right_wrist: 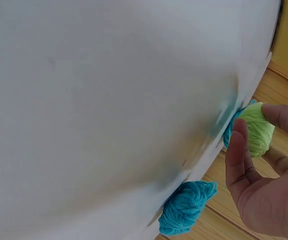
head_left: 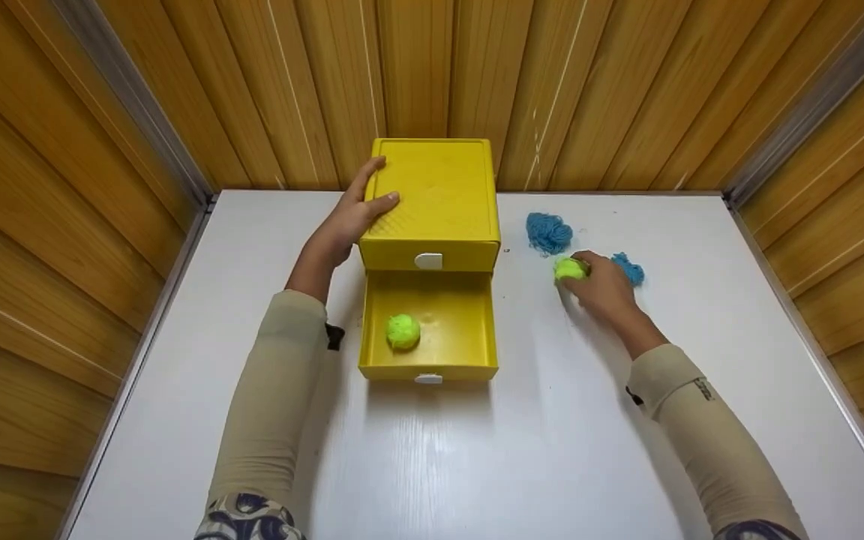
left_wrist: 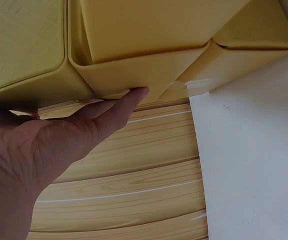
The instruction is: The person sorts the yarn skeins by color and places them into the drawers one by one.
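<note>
A yellow two-drawer box (head_left: 436, 191) stands on the white table, its lower drawer (head_left: 462, 330) pulled out. Inside that drawer lies a neon-green yarn ball (head_left: 403, 331). My left hand (head_left: 349, 217) rests against the box's left side, thumb and a fingertip over its top edge; in the left wrist view its fingers (left_wrist: 118, 107) lie fairly straight along the wall. To the right of the box, my right hand (head_left: 606, 286) pinches a second neon-green yarn ball (right_wrist: 258, 129) between thumb and fingers. A blue yarn ball (head_left: 549, 232) sits just behind it, and a smaller blue yarn ball (head_left: 629, 268) is beside the hand.
Wood-plank walls (head_left: 417, 75) enclose the white table (head_left: 552, 450) at the back and both sides. The upper drawer (head_left: 387, 256), with a white handle, is closed above the pulled-out one. The lower drawer juts toward the front between both forearms.
</note>
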The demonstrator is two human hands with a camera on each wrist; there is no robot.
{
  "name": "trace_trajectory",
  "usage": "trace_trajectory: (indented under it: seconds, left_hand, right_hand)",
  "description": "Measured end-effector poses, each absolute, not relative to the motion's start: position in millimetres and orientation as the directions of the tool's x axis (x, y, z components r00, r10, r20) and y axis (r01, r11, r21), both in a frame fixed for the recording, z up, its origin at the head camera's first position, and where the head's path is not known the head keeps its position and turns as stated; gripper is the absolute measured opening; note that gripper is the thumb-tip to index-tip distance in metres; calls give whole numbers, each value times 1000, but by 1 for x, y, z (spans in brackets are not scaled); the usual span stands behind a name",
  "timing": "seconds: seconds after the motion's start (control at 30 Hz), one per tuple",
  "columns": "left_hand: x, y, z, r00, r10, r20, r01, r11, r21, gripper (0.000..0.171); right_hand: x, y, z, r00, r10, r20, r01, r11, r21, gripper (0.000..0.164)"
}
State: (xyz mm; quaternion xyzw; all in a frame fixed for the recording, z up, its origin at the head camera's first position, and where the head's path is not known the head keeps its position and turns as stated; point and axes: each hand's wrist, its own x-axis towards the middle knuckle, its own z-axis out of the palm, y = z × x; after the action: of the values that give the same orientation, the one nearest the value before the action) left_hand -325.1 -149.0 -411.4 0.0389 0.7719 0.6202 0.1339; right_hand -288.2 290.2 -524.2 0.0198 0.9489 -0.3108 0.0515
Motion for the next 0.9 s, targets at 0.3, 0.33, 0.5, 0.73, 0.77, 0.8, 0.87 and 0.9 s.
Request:
trace_trajectory:
  seconds: [0.3,0.33,0.5,0.73,0.77,0.8,0.87,0.9]
  left_hand:
    - [-325,-148,-412,-961,223,-166,-114,229,967,73]
    - [-326,-147,-412,-960,222,-169,-117,229,966,72]
    - [-325,-148,-412,-958,226,-174,-121,230,966,72]
    - [-325,-149,-413,-958,230,-168,-118,217,969,72]
    - [-325,-149,-413,-959,231,-167,-117,216,969,72]
    - [-325,-150,-413,-958,233,-166,-116,216,970,72]
    - [-325,-149,-412,-958,236,-163,-111,218,970,71]
    - [-325,-149,-412,-958,238,-162,-109,220,969,70]
  right_hand:
    - [-251,277,-505,-997,-71,27,-74,827,-557,55]
    - [-246,275,-503,-996,-79,34,-84,829,-553,55]
    - [-219,264,-493,-993,-97,61,-114,823,-556,54]
    - [-188,250,-488,-977,-100,190,-194,789,-583,50]
    - [-185,249,-488,-975,-102,198,-201,785,-586,50]
    - [-182,247,-488,-974,-102,203,-204,782,-588,49]
    - [-178,244,-488,-973,-102,207,-207,783,-586,49]
    - [-177,243,-487,-972,-103,209,-209,783,-585,49]
